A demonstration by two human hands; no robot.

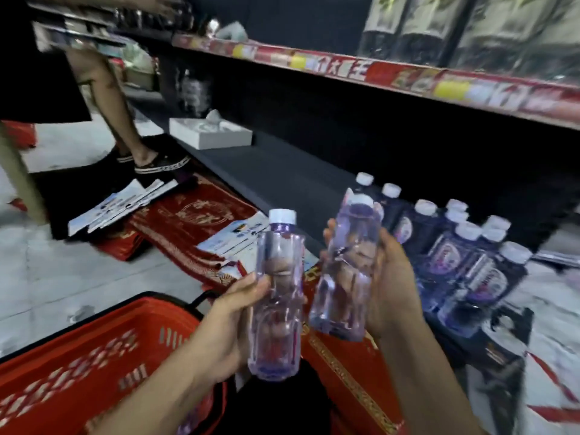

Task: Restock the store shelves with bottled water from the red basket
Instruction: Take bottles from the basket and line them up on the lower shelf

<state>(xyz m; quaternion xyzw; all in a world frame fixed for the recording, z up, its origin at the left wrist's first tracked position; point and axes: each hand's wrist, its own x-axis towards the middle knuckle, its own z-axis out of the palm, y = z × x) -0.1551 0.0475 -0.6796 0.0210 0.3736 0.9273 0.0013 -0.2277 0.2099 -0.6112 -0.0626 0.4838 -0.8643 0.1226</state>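
My left hand (230, 324) grips a clear water bottle (277, 287) with a white cap, held upright above the red basket (94, 356) at the lower left. My right hand (392, 284) holds a second clear bottle (346, 265), tilted slightly left, in front of the low dark shelf (282, 174). Several labelled water bottles (455, 246) with white caps stand grouped on the right end of that shelf, just beyond my right hand. The basket's inside is mostly out of sight.
A white box (210, 133) lies on the shelf's far left. Another person's legs (125, 127) stand on the floor at the left. Red mats (194, 227) and papers (122, 205) lie on the floor. An upper shelf edge (376, 73) with red price strips overhangs.
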